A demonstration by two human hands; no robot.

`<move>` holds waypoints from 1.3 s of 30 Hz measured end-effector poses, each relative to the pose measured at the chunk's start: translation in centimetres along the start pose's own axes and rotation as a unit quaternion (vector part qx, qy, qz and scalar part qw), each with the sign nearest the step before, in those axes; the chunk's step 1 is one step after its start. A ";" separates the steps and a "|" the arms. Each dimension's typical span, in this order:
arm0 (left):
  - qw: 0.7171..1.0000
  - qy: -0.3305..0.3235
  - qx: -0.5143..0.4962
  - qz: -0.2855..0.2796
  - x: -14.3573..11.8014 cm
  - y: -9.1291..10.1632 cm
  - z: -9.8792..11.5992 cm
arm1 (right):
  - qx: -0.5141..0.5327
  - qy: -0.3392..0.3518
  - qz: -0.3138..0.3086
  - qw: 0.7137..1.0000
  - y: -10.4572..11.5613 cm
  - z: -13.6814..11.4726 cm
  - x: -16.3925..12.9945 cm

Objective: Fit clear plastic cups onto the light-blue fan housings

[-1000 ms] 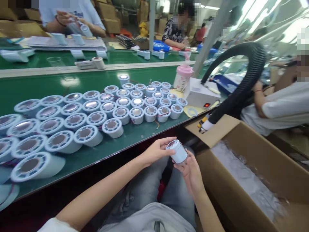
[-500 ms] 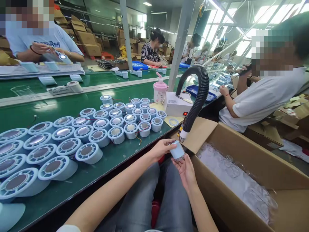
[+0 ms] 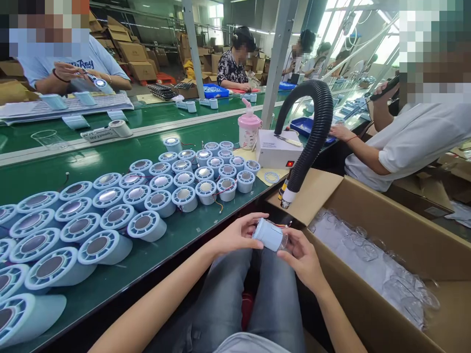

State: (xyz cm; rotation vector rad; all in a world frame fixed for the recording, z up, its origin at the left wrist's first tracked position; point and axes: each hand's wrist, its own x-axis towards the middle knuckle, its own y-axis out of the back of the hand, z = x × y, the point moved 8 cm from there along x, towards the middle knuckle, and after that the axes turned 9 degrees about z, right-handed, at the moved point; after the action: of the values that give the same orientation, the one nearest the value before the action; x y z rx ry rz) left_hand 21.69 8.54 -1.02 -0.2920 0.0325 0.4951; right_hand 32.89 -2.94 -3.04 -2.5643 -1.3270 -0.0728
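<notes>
Long green conveyor table carries rows of pale blue round housings. Left hand and right hand both grip one pale blue plastic cylinder housing above lap. Looks light, rigid, smooth; hold barrel sides, avoid wires.

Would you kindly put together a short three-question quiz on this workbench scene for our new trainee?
1. True or false: both hands hold the pale blue cylinder above the person's lap.
2. What lies in the cardboard box? A) clear plastic pieces B) metal screws C) paper labels
3. Fill in: the black corrugated hose ends above the box's open ____.

Key
1. True: left hand and right hand both grip it.
2. A
3. flap
</notes>
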 end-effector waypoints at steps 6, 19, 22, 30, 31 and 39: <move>0.990 -0.051 0.134 -0.018 -5.0 -1.0 2.0 | -0.106 0.043 -0.118 0.986 -2.2 -3.0 -2.7; 0.977 -0.099 0.186 -0.008 -10.1 -2.1 3.2 | -0.036 -0.173 -0.140 0.974 -4.4 -3.5 -6.1; 0.974 -0.120 0.191 -0.012 -10.5 -2.3 3.6 | -0.005 -0.213 -0.127 0.969 -4.5 -3.0 -6.5; 0.976 -0.147 0.163 -0.018 -11.1 -2.4 3.5 | 0.029 -0.323 -0.129 0.937 -5.5 -1.4 -7.7; 0.976 -0.150 0.155 -0.020 -11.2 -2.4 3.4 | 0.032 -0.332 -0.133 0.933 -5.7 -1.4 -7.9; 0.970 -0.180 0.161 -0.034 -11.6 -2.5 3.4 | 0.071 -0.451 -0.164 0.874 -7.4 -0.5 -9.2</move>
State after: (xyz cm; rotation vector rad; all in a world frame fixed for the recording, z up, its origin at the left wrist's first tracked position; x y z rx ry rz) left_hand 12.48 2.05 4.11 0.1176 -0.2480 0.4611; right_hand 21.58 -6.31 -2.52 -2.2444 -1.9373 1.2447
